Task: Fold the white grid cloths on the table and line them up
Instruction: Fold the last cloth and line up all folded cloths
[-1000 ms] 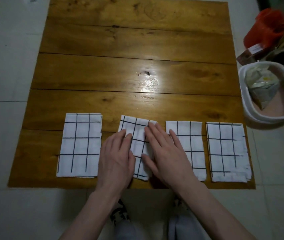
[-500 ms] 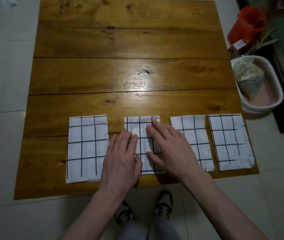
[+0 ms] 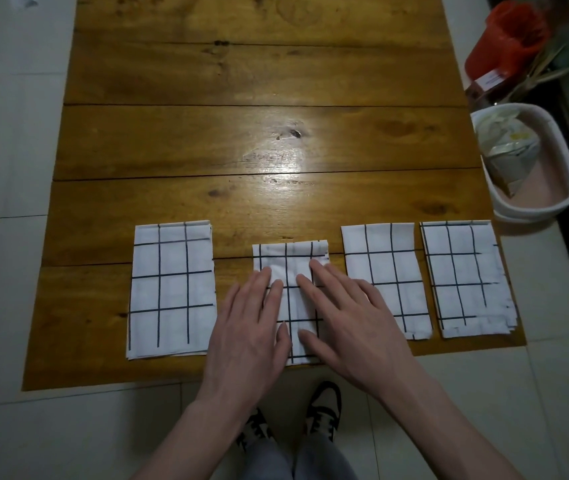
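Both hands flat, left hand (image 3: 251, 327) and right hand (image 3: 348, 317), fingers straight, grasping nothing, pressing second cloth (image 3: 290, 258). We slide it up flush with neighbours' top edges.

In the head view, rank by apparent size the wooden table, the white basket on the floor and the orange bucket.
1. Wooden table, by far the largest.
2. White basket.
3. Orange bucket, though it is partly cut off and lies farther away, so this last ranking is unsure.

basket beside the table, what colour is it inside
The basket is white outside and pale pink inside, clearest in the head view.
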`<state>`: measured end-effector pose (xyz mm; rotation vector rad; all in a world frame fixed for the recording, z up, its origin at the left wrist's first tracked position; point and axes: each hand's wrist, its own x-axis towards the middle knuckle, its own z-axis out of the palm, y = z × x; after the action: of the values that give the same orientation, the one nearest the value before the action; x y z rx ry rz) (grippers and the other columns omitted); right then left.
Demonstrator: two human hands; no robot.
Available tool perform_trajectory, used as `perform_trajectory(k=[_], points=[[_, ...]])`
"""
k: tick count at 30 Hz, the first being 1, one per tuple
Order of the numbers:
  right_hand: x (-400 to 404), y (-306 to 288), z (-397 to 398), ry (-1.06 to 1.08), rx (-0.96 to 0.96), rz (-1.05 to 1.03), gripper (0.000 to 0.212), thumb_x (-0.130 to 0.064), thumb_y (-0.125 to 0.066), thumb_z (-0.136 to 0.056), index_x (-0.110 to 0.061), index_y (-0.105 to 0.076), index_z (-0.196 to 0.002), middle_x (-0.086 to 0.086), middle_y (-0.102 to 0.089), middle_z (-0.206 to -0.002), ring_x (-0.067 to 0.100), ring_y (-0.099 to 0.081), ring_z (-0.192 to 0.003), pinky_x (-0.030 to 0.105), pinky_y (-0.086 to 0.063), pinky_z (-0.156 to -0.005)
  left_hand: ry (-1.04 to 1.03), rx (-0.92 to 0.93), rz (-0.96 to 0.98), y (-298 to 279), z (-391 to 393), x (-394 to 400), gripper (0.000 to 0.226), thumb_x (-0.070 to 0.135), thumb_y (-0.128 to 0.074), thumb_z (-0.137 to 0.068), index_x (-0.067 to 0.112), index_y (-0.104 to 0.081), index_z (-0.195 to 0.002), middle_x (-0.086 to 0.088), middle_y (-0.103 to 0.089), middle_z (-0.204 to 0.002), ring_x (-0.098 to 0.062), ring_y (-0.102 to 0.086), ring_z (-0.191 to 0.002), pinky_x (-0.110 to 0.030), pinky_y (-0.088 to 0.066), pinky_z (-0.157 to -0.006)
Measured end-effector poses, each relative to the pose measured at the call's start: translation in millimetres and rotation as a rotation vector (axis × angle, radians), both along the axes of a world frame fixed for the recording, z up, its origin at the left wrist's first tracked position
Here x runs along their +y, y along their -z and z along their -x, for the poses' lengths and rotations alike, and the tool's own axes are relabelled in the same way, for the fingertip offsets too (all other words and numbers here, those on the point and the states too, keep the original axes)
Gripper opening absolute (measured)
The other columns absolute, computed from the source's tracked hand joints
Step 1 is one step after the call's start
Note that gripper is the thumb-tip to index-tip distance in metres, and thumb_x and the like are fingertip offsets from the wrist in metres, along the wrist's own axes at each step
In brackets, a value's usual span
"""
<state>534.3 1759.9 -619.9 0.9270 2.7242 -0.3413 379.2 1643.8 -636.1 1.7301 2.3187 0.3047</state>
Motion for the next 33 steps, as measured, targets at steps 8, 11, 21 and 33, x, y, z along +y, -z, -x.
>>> perform_trajectory(k=[8, 11, 21, 33], points=[[18, 2, 3, -0.027, 0.024, 0.085, 0.077, -0.06, -0.043, -0.102, -0.025, -0.018, -0.165, 0.003, -0.008, -0.175, 0.019, -0.007, -0.161, 0.039, -0.005, -0.129, 0.018, -0.007, -0.001, 2, 5, 16, 0.065, 0.027, -0.068, -0.09, 0.005, -0.052, -0.149, -0.017, -0.048, -0.157, -0.032, -0.045, -0.147, -0.054, -0.037, -0.121], [22, 3, 2, -0.036, 0.026, 0.066, 0.077, -0.06, -0.045, -0.102, -0.025, -0.018, -0.165, 0.002, -0.01, -0.175, 0.019, -0.009, -0.161, 0.04, -0.004, -0.129, 0.02, -0.014, 0.002, 3, 6, 17, 0.065, 0.027, -0.066, -0.09, 0.005, -0.051, -0.149, -0.017, -0.048, -0.157, -0.033, -0.044, -0.147, -0.055, -0.037, -0.121], [25, 5, 2, -0.007, 0.054, 0.076, 0.076, -0.059, -0.044, -0.102, -0.026, -0.019, -0.165, 0.002, -0.012, -0.174, 0.019, -0.009, -0.161, 0.046, -0.008, -0.13, 0.015, -0.038, -0.006, 4, 6, 22, 0.065, 0.026, -0.067, -0.091, 0.006, -0.049, -0.15, -0.015, -0.046, -0.157, -0.031, -0.042, -0.148, -0.054, -0.034, -0.122], [20, -4, 13, 0.031, 0.066, 0.025, 0.075, -0.053, -0.06, -0.096, -0.023, -0.033, -0.16, 0.007, -0.03, -0.169, 0.027, -0.022, -0.158, 0.047, -0.019, -0.126, -0.025, -0.079, -0.031, 0, 5, 22, 0.061, 0.029, -0.057, -0.097, 0.004, -0.046, -0.152, -0.014, -0.047, -0.157, -0.028, -0.041, -0.149, -0.054, -0.033, -0.123]])
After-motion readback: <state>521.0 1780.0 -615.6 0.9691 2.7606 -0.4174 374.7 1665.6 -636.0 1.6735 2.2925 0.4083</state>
